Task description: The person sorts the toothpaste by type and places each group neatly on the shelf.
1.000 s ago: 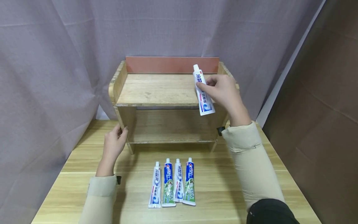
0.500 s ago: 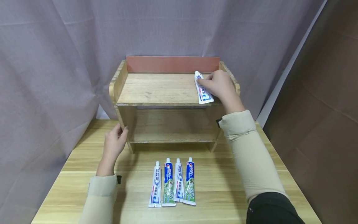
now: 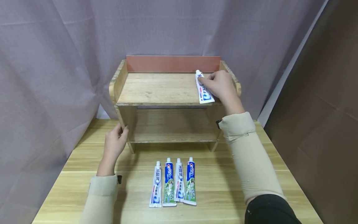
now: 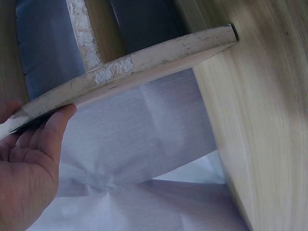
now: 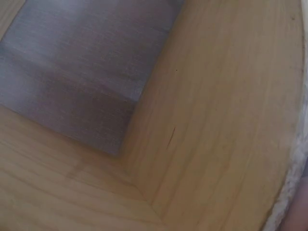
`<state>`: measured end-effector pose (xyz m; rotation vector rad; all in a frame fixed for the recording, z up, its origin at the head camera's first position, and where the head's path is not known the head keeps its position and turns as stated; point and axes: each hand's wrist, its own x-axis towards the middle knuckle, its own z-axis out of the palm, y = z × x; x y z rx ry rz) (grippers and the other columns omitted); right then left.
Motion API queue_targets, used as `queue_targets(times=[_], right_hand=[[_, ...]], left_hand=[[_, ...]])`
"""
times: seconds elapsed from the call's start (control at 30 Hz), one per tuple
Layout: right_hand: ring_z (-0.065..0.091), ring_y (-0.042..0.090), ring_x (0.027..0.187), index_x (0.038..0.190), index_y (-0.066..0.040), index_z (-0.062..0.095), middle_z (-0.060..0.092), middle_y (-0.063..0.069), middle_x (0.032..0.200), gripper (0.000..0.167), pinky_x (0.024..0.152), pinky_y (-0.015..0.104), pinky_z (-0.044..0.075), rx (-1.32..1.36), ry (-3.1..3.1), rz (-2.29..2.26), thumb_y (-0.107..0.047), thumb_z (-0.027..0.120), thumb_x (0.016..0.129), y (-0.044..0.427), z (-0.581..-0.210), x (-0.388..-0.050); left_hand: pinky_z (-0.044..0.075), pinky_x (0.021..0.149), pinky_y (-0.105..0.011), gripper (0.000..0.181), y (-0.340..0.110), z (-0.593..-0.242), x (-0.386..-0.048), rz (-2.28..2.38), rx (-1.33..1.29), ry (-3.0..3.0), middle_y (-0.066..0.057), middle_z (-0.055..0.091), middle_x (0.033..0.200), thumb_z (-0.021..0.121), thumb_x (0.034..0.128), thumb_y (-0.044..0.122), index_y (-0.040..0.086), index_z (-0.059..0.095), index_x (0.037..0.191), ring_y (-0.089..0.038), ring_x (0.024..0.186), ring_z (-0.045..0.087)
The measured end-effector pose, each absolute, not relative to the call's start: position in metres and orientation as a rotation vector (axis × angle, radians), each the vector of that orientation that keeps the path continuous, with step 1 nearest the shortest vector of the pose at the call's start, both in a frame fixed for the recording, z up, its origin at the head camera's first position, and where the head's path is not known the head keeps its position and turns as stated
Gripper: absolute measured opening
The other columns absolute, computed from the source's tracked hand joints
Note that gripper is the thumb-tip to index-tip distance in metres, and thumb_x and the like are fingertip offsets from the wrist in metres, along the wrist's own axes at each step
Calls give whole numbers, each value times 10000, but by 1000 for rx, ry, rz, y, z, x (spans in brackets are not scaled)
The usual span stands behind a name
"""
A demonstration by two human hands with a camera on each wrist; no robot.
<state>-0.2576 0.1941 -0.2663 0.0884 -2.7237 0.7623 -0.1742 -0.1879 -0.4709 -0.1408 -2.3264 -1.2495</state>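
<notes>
My right hand [image 3: 222, 84] pinches a white toothpaste tube [image 3: 206, 95] over the right end of the wooden shelf's top board [image 3: 156, 88]. The tube's cap points toward the back; whether it touches the board I cannot tell. My left hand [image 3: 115, 140] grips the edge of the shelf's left side panel [image 4: 159, 57], thumb on one face and fingers on the other in the left wrist view. In front of the shelf lie two white toothpaste tubes [image 3: 156, 186] and two blue-green toothpaste tubes [image 3: 169, 185], side by side, caps toward the shelf. The right wrist view shows mostly shelf wood [image 5: 216, 106].
A reddish-brown back strip [image 3: 173, 63] rises behind the top board. Below it is a lower board [image 3: 173, 133]. The shelf stands on a wood-grain table [image 3: 223, 193], with a grey curtain [image 3: 167, 28] behind and a brown cloth [image 3: 316, 102] at right.
My right hand has lowered the white toothpaste tube toward the top board and tipped it flatter, mostly in the first half second. My left hand keeps its grip on the side panel.
</notes>
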Motion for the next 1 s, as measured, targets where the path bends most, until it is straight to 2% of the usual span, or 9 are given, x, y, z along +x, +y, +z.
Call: queue_targets(times=[0.17,0.37,0.67,1.0], right_hand=[[568,210,726,773,-83,744,666,25,742,505,592,329,447,65,-2700,741,-550,597,899,193,-266,-260],[544,216,681,698,-89,697,608,4,662,501,572,339,428,60,-2666,737,-537,607,903,191,-269,-262],[597,221,771,828,-83,761,703,54,819,529,615,333,457,8,-2682,745,-571,579,917,190,-271,-259],[584,213,774,874,-66,773,703,61,812,537,603,317,441,4,-2652,751,-560,572,931,191,-276,-257]], left_hand=[[602,835,-463,224,-188,-469,-174,-1263,-144,-2331,-250,719,1060,586,1016,197,-5,671,1063,-390,1001,713],[601,836,-476,224,-188,-469,-175,-1260,-141,-2328,-257,717,1056,587,1016,184,-16,674,1065,-399,995,712],[601,842,-466,223,-188,-470,-175,-1254,-127,-2337,-244,722,1054,590,1015,194,-5,677,1067,-383,1001,714],[599,840,-486,229,-187,-470,-173,-1252,-124,-2346,-249,719,1052,589,1014,197,-2,681,1078,-395,1001,710]])
